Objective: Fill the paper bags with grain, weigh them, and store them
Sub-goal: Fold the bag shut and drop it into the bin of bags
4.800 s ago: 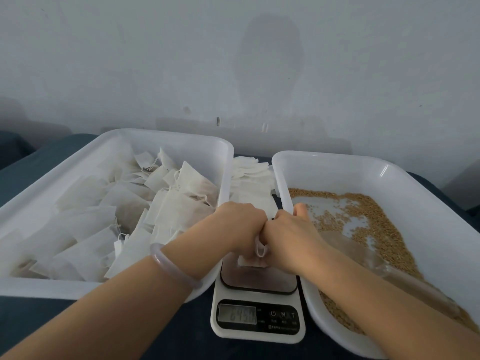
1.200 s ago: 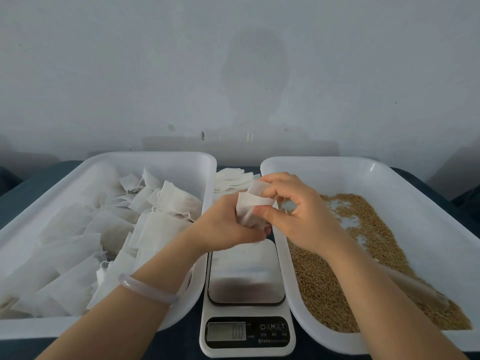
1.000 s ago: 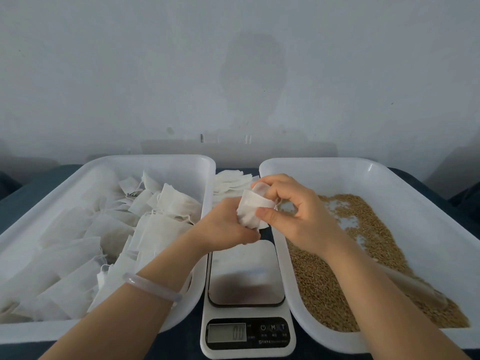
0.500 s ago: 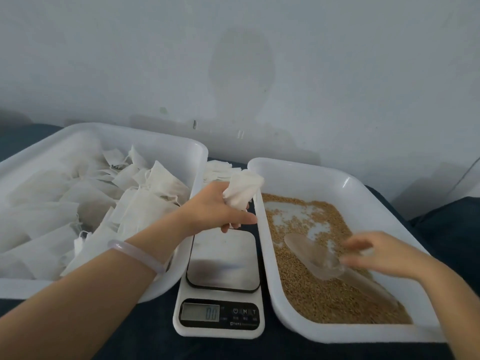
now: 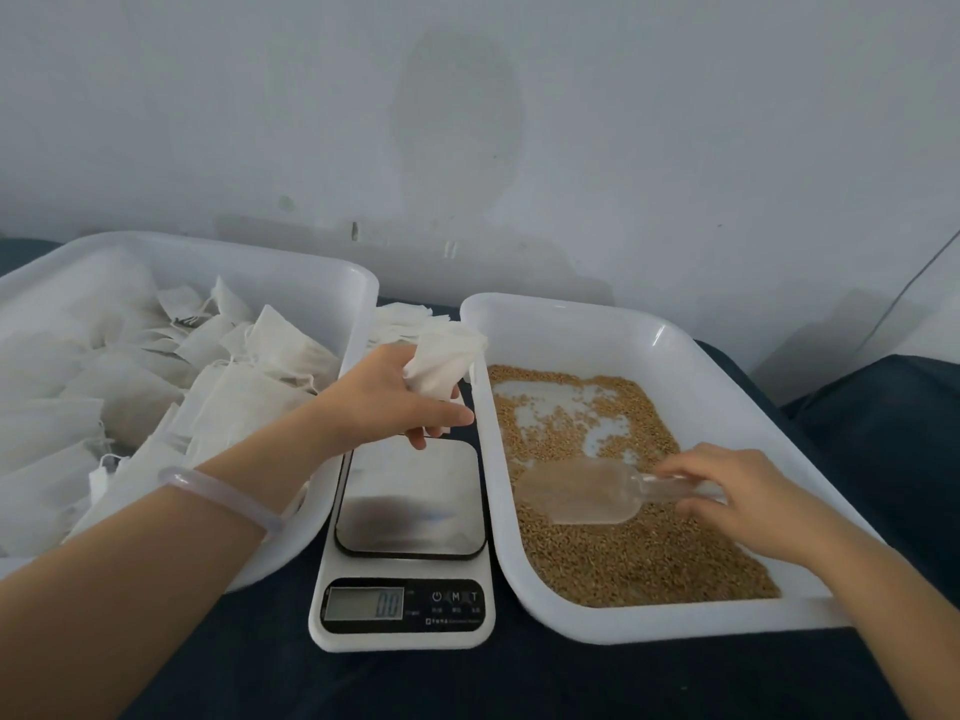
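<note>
My left hand point(image 5: 387, 402) grips an empty white paper bag point(image 5: 441, 363) in the air above the far end of the kitchen scale point(image 5: 402, 548), whose display reads 0.0. Brown grain point(image 5: 623, 553) lies in the white tray point(image 5: 571, 309) on the right. On that grain rests a clear plastic scoop point(image 5: 587, 493), and my right hand point(image 5: 737, 498) closes its fingers round the scoop's handle. The white tray point(image 5: 291, 257) on the left holds several filled paper bags point(image 5: 234, 397).
A stack of flat empty bags point(image 5: 400, 319) lies between the two trays behind the scale. A dark cloth point(image 5: 545, 678) covers the table. A pale wall stands close behind. A thin cable point(image 5: 904, 293) hangs at the far right.
My right hand let go of the bag, moved right and down into the grain tray and took the scoop's handle. My left hand keeps the bag raised. The scale went from a weight to 0.0.
</note>
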`<state>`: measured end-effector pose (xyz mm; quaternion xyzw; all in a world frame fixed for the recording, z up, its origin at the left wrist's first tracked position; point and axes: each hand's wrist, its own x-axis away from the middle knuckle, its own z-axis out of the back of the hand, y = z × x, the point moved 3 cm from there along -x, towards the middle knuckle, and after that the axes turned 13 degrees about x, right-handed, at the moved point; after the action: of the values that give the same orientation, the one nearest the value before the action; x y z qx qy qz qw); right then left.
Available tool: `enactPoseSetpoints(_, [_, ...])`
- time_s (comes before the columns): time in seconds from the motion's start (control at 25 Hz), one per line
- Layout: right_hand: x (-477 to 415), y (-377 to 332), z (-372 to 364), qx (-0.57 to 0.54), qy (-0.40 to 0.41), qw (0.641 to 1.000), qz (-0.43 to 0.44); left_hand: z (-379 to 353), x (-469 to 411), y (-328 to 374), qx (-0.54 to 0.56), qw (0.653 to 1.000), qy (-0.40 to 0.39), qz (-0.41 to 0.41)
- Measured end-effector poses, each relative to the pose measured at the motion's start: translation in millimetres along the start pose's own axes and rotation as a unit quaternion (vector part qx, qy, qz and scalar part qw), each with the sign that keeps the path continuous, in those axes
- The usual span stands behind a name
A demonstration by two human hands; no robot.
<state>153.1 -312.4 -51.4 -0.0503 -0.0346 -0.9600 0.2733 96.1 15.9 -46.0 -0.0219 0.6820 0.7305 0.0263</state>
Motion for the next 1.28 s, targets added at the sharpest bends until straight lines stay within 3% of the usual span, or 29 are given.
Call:
enactPoseSetpoints(0.16, [8,-5,-1,0.027,0.002,0.998,0.053,1,-1,-1,-0.002,1.000,0.013,0.012])
enactPoseSetpoints(0.48, [32,26,15,0.005,0.040,0.999,-0.032,-8,2,10,-0.042,0.997,0.047,0.035])
enactPoseSetpoints(0.92, [63,67,52,-0.012,0.138,0.987,-0.078,-98,-26,24,-0.262,0.960,0.046,-0.091])
enactPoseSetpoints(1.12, [71,66,83,-0.055,0.236,0.969,-0.043,-107,-24,2,-0.284,0.945,0.079,-0.138])
enactPoseSetpoints(1.28, [58,49,108,-0.015,0.254,0.967,-0.012,-104,-24,-1,-0.281,0.943,0.099,-0.149])
